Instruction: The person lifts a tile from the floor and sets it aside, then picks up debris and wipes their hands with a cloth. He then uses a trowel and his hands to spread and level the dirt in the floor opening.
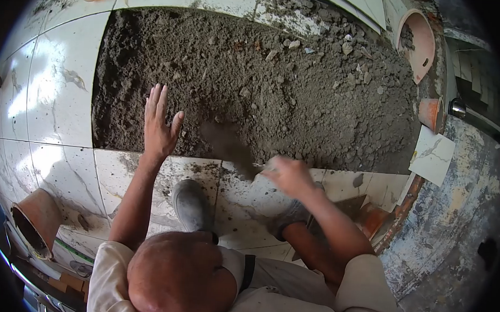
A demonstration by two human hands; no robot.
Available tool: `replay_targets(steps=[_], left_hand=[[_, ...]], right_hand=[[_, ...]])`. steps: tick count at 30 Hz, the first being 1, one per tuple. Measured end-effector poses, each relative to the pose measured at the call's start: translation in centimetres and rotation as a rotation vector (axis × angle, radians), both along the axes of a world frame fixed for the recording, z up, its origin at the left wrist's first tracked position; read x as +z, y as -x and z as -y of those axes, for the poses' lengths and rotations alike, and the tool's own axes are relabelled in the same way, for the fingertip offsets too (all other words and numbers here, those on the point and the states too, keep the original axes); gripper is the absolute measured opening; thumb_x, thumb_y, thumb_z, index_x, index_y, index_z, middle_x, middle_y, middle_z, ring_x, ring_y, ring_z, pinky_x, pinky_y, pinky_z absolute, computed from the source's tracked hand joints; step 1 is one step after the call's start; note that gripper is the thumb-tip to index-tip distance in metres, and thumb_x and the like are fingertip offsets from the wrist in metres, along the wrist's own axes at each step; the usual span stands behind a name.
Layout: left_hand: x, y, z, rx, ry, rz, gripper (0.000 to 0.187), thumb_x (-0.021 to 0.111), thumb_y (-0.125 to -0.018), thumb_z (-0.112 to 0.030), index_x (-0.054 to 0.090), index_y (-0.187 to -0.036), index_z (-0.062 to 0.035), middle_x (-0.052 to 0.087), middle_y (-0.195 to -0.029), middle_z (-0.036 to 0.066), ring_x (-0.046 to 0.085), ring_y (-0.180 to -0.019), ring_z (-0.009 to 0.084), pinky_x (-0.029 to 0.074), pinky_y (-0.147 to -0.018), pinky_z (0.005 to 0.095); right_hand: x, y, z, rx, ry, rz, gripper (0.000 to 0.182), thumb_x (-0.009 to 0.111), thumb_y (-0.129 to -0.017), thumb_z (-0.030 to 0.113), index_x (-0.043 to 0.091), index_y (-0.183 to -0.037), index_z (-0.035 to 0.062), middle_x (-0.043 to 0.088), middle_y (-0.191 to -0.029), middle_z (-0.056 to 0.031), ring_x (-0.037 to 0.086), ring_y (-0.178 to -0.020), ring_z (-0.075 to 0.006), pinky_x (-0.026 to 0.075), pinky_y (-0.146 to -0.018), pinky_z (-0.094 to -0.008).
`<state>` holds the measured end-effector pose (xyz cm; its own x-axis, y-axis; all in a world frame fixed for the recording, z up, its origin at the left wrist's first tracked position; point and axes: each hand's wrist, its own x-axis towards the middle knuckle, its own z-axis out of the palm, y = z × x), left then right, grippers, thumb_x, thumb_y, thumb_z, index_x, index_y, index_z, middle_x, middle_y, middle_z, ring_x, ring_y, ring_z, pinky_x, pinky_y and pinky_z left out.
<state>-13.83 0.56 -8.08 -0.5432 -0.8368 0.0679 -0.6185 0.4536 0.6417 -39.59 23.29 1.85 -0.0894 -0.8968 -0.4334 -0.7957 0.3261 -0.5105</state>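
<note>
From the head view, a person crouches on a floor of white marbled tiles [61,89], facing a bed of grey mortar [276,89] that fills a gap in the tiling. The left hand [160,126] is stretched out flat, its grip apart with fingers spread, palm down at the near edge of the mortar beside the tile border. The right hand [287,175] is blurred; its grip looks clamped on the handle of a trowel [228,146], whose dark blade lies on the mortar just past the edge of the near tiles. A grey boot [192,204] stands on the near tile between the arms. An orange bucket [34,221] lies on its side at the lower left. Another bucket [419,43] and a smaller pot [431,113] sit at the right, near a loose tile piece [434,156].
</note>
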Motion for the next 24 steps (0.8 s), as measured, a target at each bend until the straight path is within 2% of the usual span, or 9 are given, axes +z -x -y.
replay_targets(steps=[3,5,6,11,14,17,18,23,24], left_hand=[[0.3,-0.7,-0.1,-0.006,-0.019,0.031,0.067,0.057,-0.096,-0.036,0.031,-0.149,-0.0053,0.030,-0.153,0.023,0.027,-0.143,0.0388,0.025,-0.116,0.0480],[0.5,-1.6,-0.2,0.007,-0.026,0.029,0.067,0.057,-0.096,-0.036,0.031,-0.149,-0.0044,0.031,-0.152,0.023,0.028,-0.142,0.0391,0.025,-0.115,0.0478],[0.5,-2.1,-0.2,0.015,-0.017,0.047,0.067,0.057,-0.096,-0.036,0.032,-0.149,-0.0046,0.031,-0.152,0.023,0.028,-0.142,0.0392,0.025,-0.115,0.0477],[0.2,-3.2,0.3,0.048,0.005,0.059,0.064,0.057,-0.096,-0.033,0.032,-0.149,-0.0061,0.031,-0.152,0.022,0.030,-0.141,0.0385,0.027,-0.115,0.0462],[0.3,-2.8,0.0,0.064,-0.025,0.024,0.063,0.056,-0.097,-0.033,0.032,-0.149,-0.0063,0.031,-0.153,0.023,0.030,-0.141,0.0388,0.028,-0.115,0.0458],[0.8,-2.3,-0.2,0.069,-0.017,0.005,0.063,0.055,-0.098,-0.033,0.031,-0.149,-0.0063,0.031,-0.153,0.022,0.030,-0.141,0.0386,0.028,-0.114,0.0455],[1.3,-2.2,-0.2,0.080,-0.020,0.013,0.063,0.055,-0.098,-0.033,0.031,-0.149,-0.0064,0.031,-0.153,0.022,0.031,-0.141,0.0385,0.029,-0.114,0.0457],[0.5,-2.9,-0.5,0.074,0.021,0.000,0.064,0.057,-0.097,-0.031,0.031,-0.149,-0.0048,0.031,-0.152,0.024,0.031,-0.140,0.0394,0.029,-0.113,0.0460],[0.7,-2.7,-0.7,0.073,-0.012,-0.011,0.064,0.057,-0.096,-0.029,0.031,-0.149,-0.0041,0.031,-0.152,0.024,0.032,-0.140,0.0396,0.029,-0.114,0.0459]], right_hand=[[-2.2,-1.9,-2.2,0.217,0.199,0.039,0.041,0.064,-0.088,0.049,0.061,-0.090,0.0084,0.061,-0.068,-0.0109,0.066,-0.063,-0.0260,0.056,-0.060,-0.0399],[-7.2,2.5,-5.2,0.306,0.057,-0.083,0.045,0.061,-0.090,0.052,0.062,-0.092,0.0068,0.064,-0.073,-0.0142,0.068,-0.068,-0.0284,0.056,-0.063,-0.0416],[-5.6,5.0,-2.9,-0.027,-0.464,-0.211,0.048,0.057,-0.091,0.052,0.061,-0.093,0.0049,0.066,-0.078,-0.0178,0.069,-0.074,-0.0326,0.056,-0.064,-0.0435],[-3.2,2.4,-1.3,-0.041,-0.323,-0.289,0.047,0.056,-0.093,0.050,0.060,-0.092,0.0029,0.066,-0.079,-0.0190,0.069,-0.074,-0.0350,0.055,-0.062,-0.0452],[-0.4,-0.8,-1.8,0.152,-0.077,-0.011,0.040,0.063,-0.090,0.044,0.060,-0.086,0.0046,0.065,-0.079,-0.0169,0.067,-0.067,-0.0332,0.054,-0.062,-0.0473],[-7.3,4.1,-4.1,0.337,-0.138,-0.154,0.044,0.060,-0.092,0.046,0.059,-0.085,0.0031,0.065,-0.074,-0.0173,0.068,-0.066,-0.0337,0.056,-0.061,-0.0450],[-5.3,6.5,-2.5,0.047,-0.300,-0.240,0.045,0.059,-0.092,0.046,0.061,-0.089,0.0011,0.066,-0.074,-0.0191,0.068,-0.070,-0.0355,0.056,-0.061,-0.0449],[-2.4,1.4,-1.4,0.047,-0.386,-0.248,0.045,0.059,-0.091,0.049,0.061,-0.089,0.0035,0.066,-0.075,-0.0198,0.067,-0.073,-0.0394,0.054,-0.064,-0.0505],[-1.8,0.5,-1.5,0.115,-0.254,-0.171,0.045,0.058,-0.091,0.049,0.061,-0.089,0.0042,0.066,-0.075,-0.0194,0.067,-0.073,-0.0391,0.054,-0.064,-0.0508]])
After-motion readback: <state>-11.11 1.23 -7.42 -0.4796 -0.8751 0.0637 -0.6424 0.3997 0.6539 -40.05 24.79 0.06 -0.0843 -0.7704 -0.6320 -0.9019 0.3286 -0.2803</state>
